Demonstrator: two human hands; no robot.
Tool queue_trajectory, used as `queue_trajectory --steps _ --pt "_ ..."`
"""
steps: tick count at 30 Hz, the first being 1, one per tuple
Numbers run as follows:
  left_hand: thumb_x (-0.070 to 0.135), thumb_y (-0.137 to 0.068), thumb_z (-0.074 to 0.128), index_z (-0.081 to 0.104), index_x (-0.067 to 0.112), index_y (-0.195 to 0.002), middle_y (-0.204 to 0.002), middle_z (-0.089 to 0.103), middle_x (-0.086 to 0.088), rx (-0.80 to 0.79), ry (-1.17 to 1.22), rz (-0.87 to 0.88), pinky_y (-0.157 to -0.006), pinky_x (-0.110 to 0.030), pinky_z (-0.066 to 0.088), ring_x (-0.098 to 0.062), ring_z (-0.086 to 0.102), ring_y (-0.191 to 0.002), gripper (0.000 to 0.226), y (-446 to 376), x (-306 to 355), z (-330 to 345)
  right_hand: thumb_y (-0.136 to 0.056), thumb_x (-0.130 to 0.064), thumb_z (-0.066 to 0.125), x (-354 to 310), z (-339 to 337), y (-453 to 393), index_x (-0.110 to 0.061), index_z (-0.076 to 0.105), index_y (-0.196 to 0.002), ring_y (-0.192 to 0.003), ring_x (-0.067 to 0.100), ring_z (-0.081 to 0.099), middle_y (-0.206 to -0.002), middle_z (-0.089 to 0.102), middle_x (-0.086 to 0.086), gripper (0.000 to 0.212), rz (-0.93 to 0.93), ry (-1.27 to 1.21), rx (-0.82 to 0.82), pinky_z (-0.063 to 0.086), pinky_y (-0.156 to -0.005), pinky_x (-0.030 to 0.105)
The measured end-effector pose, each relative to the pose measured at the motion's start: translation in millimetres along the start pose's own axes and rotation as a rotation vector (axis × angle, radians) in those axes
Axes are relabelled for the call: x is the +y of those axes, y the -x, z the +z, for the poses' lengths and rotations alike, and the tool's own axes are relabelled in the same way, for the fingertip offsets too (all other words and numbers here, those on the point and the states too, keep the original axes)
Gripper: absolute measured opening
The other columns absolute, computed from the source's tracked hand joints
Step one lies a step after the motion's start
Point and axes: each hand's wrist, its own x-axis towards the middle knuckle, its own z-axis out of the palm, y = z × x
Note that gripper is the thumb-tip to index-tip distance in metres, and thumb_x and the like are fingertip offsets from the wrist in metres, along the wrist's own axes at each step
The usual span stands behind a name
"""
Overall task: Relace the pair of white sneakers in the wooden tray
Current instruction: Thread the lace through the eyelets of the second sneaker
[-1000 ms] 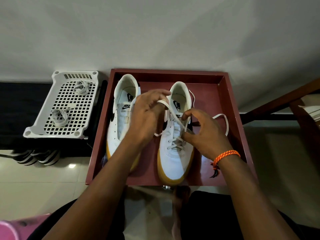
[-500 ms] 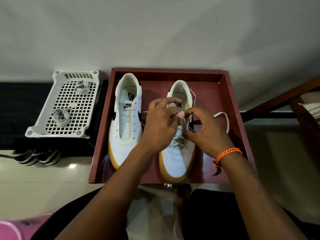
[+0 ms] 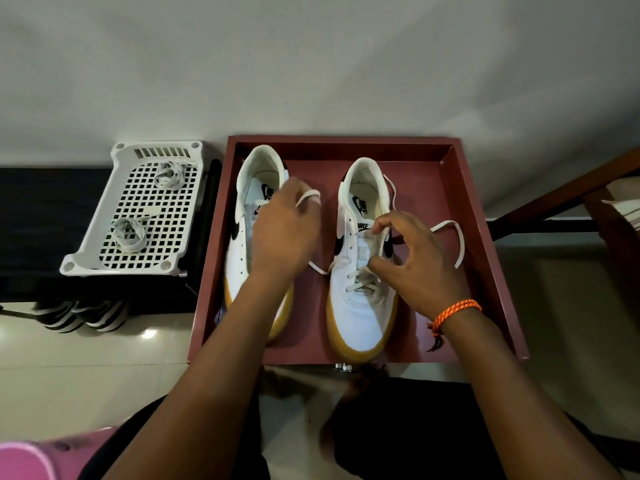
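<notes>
Now, entry — wooden tray, both white sneakers inside. Change: half a second back both hands met over the right sneaker; the left hand has since drawn away over the left sneaker, pulling the lace taut across the gap. Judged: one crossing being tightened, upper eyelets not yet threaded; the left sneaker shows no lace. Fingers — left curled round a lace loop; right hand pinching lace at the tongue, other fingers spread.
</notes>
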Motion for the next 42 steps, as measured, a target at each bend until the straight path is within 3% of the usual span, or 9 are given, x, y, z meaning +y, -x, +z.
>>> queue_trajectory --steps 6,8,11,14,19,29,31,37,42 --pt "0.023 -0.097 0.064 0.055 0.021 -0.14 -0.137 0.055 -0.011 -0.093 -0.358 0.321 -0.104 -0.048 0.047 -0.034 0.052 -0.122 0.044 16.5 -8.1 16.7 -0.075 -0.041 0.06 8.8 10.5 -2.6 -0.037 0.062 -0.11 -0.12 0.013 0.056 -0.127 0.052 -0.018 0.035 -0.016 0.009 0.051 0.058 -0.086 0.047" --pt "0.039 -0.1 0.064 0.067 0.019 -0.115 -0.119 0.061 -0.007 -0.014 -0.363 0.352 -0.099 -0.049 0.048 -0.031 0.054 -0.11 0.025 12.8 -8.4 18.9 -0.084 -0.044 0.058 9.6 11.9 -1.4 -0.036 0.067 -0.111 -0.133 0.018 0.052 -0.147 0.049 -0.009 0.029 -0.022 0.04 0.048 0.057 -0.097 0.043" --pt "0.067 -0.097 0.059 0.061 0.023 -0.077 -0.079 0.064 0.003 -0.103 -0.368 0.293 -0.073 -0.044 0.056 -0.023 0.062 -0.08 0.048 10.7 -9.0 22.4 -0.097 -0.035 0.06 5.0 15.2 0.6 -0.024 0.077 -0.107 -0.154 0.022 0.03 -0.173 0.024 -0.001 0.022 -0.118 0.237 0.051 0.039 -0.113 0.034" --pt "0.054 -0.099 0.063 0.05 0.024 -0.069 -0.069 0.062 0.002 -0.178 -0.341 0.245 -0.063 -0.038 0.051 -0.024 0.061 -0.07 0.044 13.9 -7.4 25.0 -0.095 -0.032 0.058 -5.7 20.6 4.0 -0.021 0.076 -0.105 -0.161 0.021 0.008 -0.177 0.006 -0.009 0.023 -0.133 0.402 0.008 0.032 -0.12 0.049" --pt "0.027 -0.104 0.056 0.047 0.015 -0.066 -0.065 0.054 -0.002 -0.321 -0.222 0.169 -0.064 -0.039 0.041 -0.028 0.055 -0.066 0.041 2.2 -11.2 16.7 -0.092 -0.03 0.064 -14.9 31.3 7.9 -0.028 0.074 -0.08 -0.162 0.018 0.005 -0.175 0.01 -0.017 0.015 -0.146 0.437 0.017 0.019 -0.116 0.053" --pt "0.024 -0.108 0.051 0.053 0.019 -0.078 -0.074 0.059 0.001 -0.381 -0.237 0.213 -0.064 -0.037 0.039 -0.022 0.058 -0.068 0.03 -1.2 -11.4 11.3 -0.071 -0.037 0.065 -9.2 15.8 -1.4 -0.034 0.068 -0.062 -0.12 0.017 0.045 -0.134 0.051 -0.026 0.01 -0.086 0.033 0.098 0.036 -0.103 0.025" --pt "0.023 -0.107 0.052 0.048 0.023 -0.072 -0.07 0.057 0.002 -0.37 -0.218 0.197 -0.063 -0.036 0.038 -0.021 0.057 -0.066 0.036 -2.5 -12.5 9.8 -0.072 -0.034 0.068 -5.3 5.7 -2.1 -0.03 0.07 -0.064 -0.115 0.014 0.048 -0.128 0.052 -0.023 0.009 -0.055 -0.037 0.158 0.039 -0.102 0.031" --pt "0.025 -0.105 0.057 0.054 0.019 -0.07 -0.069 0.066 -0.005 -0.384 -0.129 0.155 -0.072 -0.052 0.058 -0.032 0.068 -0.069 0.035 -3.8 -13.3 8.8 -0.088 -0.025 0.07 -19.0 14.8 4.5 -0.031 0.08 -0.095 -0.139 0.018 0.038 -0.157 0.043 -0.013 0.014 -0.194 0.294 0.2 0.033 -0.104 0.043" --pt "0.03 -0.105 0.058 0.064 0.013 -0.08 -0.073 0.072 -0.007 -0.395 -0.113 0.153 -0.073 -0.054 0.06 -0.029 0.072 -0.069 0.031 -5.6 -14.2 7.8 -0.091 -0.025 0.068 -22.0 38.8 8.6 -0.028 0.075 -0.085 -0.151 0.021 0.03 -0.167 0.035 -0.012 0.01 -0.237 0.502 0.104 0.026 -0.109 0.047"
